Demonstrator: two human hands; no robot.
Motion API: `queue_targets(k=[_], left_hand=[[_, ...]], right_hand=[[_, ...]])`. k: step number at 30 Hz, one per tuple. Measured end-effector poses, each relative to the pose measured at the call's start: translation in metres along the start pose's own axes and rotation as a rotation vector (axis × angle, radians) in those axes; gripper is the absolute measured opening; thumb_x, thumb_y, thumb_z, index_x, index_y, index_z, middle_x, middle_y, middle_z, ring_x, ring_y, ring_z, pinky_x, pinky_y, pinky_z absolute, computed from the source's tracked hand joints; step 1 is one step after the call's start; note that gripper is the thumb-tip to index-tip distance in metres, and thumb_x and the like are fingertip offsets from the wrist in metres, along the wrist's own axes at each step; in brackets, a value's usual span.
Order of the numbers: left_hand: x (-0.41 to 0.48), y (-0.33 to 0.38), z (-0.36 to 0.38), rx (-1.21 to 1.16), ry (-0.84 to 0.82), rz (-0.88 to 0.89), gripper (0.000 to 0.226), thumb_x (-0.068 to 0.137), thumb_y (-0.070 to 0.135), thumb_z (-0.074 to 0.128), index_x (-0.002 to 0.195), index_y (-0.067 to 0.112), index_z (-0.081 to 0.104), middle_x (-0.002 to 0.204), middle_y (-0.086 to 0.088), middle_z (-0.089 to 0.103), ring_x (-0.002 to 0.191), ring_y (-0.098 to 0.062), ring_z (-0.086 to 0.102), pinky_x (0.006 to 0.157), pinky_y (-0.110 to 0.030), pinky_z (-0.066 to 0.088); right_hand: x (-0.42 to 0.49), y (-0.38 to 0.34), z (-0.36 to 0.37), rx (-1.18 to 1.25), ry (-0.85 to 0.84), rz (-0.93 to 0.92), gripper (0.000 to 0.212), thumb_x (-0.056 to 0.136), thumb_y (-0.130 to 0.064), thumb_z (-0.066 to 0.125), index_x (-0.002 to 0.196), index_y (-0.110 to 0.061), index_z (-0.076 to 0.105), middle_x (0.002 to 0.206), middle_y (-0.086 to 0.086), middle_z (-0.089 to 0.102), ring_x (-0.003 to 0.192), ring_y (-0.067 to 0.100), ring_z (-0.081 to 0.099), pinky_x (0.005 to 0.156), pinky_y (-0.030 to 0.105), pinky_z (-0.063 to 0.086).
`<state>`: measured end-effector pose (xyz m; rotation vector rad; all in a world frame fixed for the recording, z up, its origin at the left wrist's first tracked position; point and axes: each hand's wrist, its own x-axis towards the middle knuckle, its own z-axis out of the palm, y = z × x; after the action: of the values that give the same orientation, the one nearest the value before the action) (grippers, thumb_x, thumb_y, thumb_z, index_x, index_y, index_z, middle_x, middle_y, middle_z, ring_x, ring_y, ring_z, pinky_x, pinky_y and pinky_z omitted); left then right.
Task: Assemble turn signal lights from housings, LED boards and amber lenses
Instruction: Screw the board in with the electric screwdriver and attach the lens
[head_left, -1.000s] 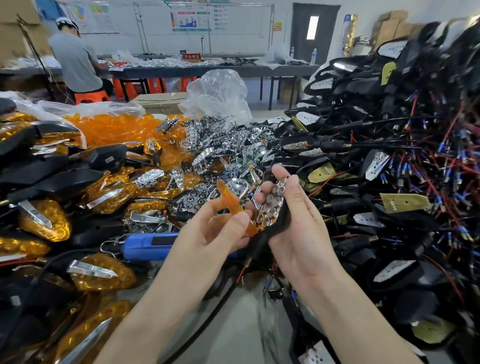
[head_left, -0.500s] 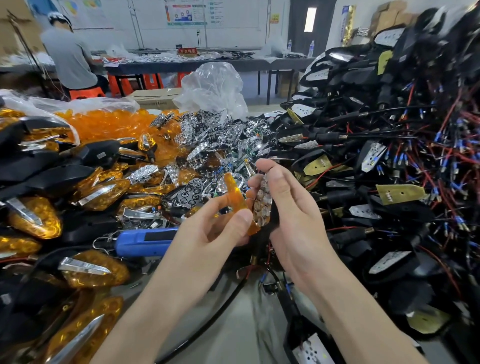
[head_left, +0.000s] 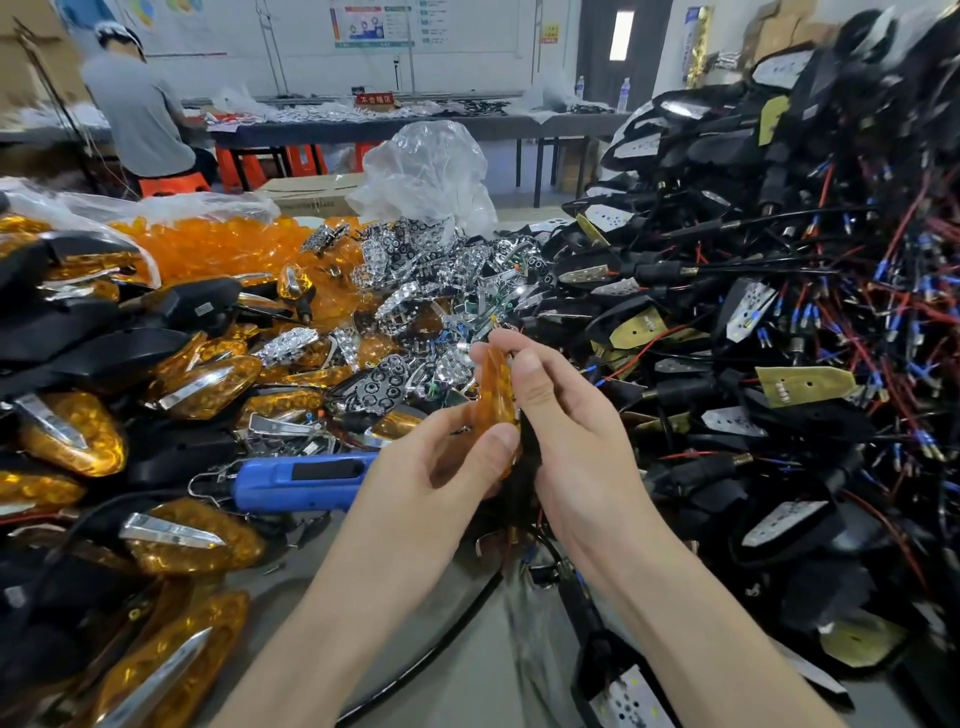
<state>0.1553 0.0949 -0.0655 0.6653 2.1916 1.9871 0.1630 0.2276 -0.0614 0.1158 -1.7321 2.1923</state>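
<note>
Work piece was held between both hands above the desk (head_left: 457, 654), clear of the piles on either side.

- **Lens and housing:** The amber lens (head_left: 496, 400) stood on edge, its long axis near upright and the top leaning a little to the left. Its broad face was turned toward the left hand (head_left: 441, 467). Its back was against the black housing (head_left: 527, 439), of which only a dark strip showed beside the right hand (head_left: 571, 431).
- **Left hand:** Fingers were curled, with the thumb pad pressed on the lens's lower end.
- **Right hand:** It was wrapped round the housing from behind, with the thumb over the lens's upper edge.
- **Contact:** Both hands touched the lens; neither was free.
- **Seam:** It was hidden by the thumbs, so I could not tell whether the lens was seated all round.

Judgement: this was the closing step. The squeeze should run across the short axis, left thumb toward right palm.

The blue tool (head_left: 301, 480) lay just left of the left wrist, untouched.
</note>
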Motion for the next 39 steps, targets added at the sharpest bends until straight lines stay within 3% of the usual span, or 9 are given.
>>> queue_targets(k=[4, 13, 17, 20, 26, 28, 31, 35, 39], left_hand=[[-0.002, -0.002, 0.003, -0.033, 0.021, 0.001, 0.039, 0.079, 0.054, 0.064, 0.111, 0.032, 0.063, 0.102, 0.012, 0.076, 0.099, -0.005, 0.071, 0.086, -0.021, 0.056], [-0.005, 0.002, 0.004, 0.05, 0.066, 0.086, 0.021, 0.085, 0.055, 0.064, 0.105, 0.049, 0.06, 0.101, 0.019, 0.074, 0.095, 0.001, 0.069, 0.075, -0.009, 0.05], [-0.006, 0.002, 0.006, 0.083, 0.029, 0.101, 0.026, 0.086, 0.055, 0.062, 0.11, 0.047, 0.056, 0.099, 0.016, 0.075, 0.091, -0.006, 0.072, 0.077, -0.02, 0.056], [-0.006, 0.002, 0.007, 0.089, 0.019, 0.106, 0.027, 0.086, 0.055, 0.062, 0.111, 0.048, 0.055, 0.1, 0.016, 0.075, 0.09, -0.005, 0.072, 0.074, -0.016, 0.054], [-0.005, 0.004, 0.006, 0.015, -0.003, 0.043, 0.037, 0.083, 0.049, 0.064, 0.118, 0.038, 0.058, 0.103, 0.015, 0.074, 0.096, -0.004, 0.07, 0.08, -0.015, 0.052], [-0.005, 0.004, 0.007, 0.013, -0.002, 0.037, 0.037, 0.084, 0.049, 0.064, 0.119, 0.039, 0.057, 0.105, 0.015, 0.074, 0.099, -0.002, 0.069, 0.081, -0.014, 0.051], [-0.005, 0.006, 0.009, -0.048, 0.002, 0.033, 0.034, 0.083, 0.055, 0.064, 0.113, 0.042, 0.06, 0.11, 0.01, 0.073, 0.106, -0.007, 0.068, 0.09, -0.022, 0.052], [-0.004, 0.006, 0.009, -0.383, 0.02, -0.139, 0.045, 0.075, 0.057, 0.071, 0.106, 0.024, 0.07, 0.113, -0.01, 0.072, 0.112, -0.029, 0.066, 0.101, -0.055, 0.049], [-0.005, 0.008, 0.006, -0.58, -0.13, -0.235, 0.041, 0.081, 0.047, 0.07, 0.113, 0.022, 0.072, 0.125, -0.007, 0.069, 0.119, -0.023, 0.064, 0.106, -0.048, 0.047]], right_hand=[[0.0, 0.0, 0.001, 0.053, -0.022, 0.029, 0.028, 0.095, -0.047, 0.053, 0.108, -0.038, 0.076, 0.118, -0.003, 0.075, 0.114, 0.013, 0.069, 0.103, 0.044, 0.052], [-0.001, -0.003, 0.002, 0.135, -0.003, 0.043, 0.034, 0.086, -0.055, 0.059, 0.105, -0.034, 0.078, 0.115, 0.003, 0.076, 0.109, 0.018, 0.071, 0.1, 0.044, 0.054], [-0.001, -0.006, 0.002, 0.181, 0.009, 0.087, 0.028, 0.089, -0.046, 0.059, 0.101, -0.032, 0.08, 0.11, 0.003, 0.077, 0.103, 0.015, 0.073, 0.09, 0.033, 0.059], [-0.001, -0.008, 0.001, 0.217, -0.005, 0.107, 0.03, 0.088, -0.043, 0.058, 0.102, -0.029, 0.081, 0.107, 0.003, 0.077, 0.099, 0.013, 0.073, 0.081, 0.025, 0.058], [-0.003, -0.011, 0.001, 0.199, -0.014, 0.065, 0.039, 0.08, -0.053, 0.067, 0.107, -0.027, 0.079, 0.112, 0.003, 0.076, 0.106, 0.014, 0.071, 0.086, 0.027, 0.057], [-0.002, -0.012, 0.002, 0.157, -0.018, 0.033, 0.031, 0.08, -0.049, 0.072, 0.104, -0.03, 0.079, 0.108, 0.001, 0.077, 0.104, 0.013, 0.071, 0.086, 0.026, 0.056], [0.0, -0.013, 0.002, 0.127, -0.022, -0.013, 0.019, 0.086, -0.041, 0.073, 0.101, -0.03, 0.077, 0.103, 0.001, 0.077, 0.099, 0.014, 0.072, 0.083, 0.026, 0.056], [0.0, -0.012, 0.002, 0.127, -0.046, -0.051, 0.025, 0.091, -0.05, 0.063, 0.103, -0.032, 0.075, 0.103, 0.002, 0.077, 0.106, 0.018, 0.072, 0.085, 0.027, 0.057], [-0.001, -0.01, 0.002, 0.077, -0.046, -0.101, 0.027, 0.098, -0.047, 0.051, 0.105, -0.034, 0.074, 0.099, 0.004, 0.076, 0.116, 0.019, 0.069, 0.088, 0.022, 0.054]])
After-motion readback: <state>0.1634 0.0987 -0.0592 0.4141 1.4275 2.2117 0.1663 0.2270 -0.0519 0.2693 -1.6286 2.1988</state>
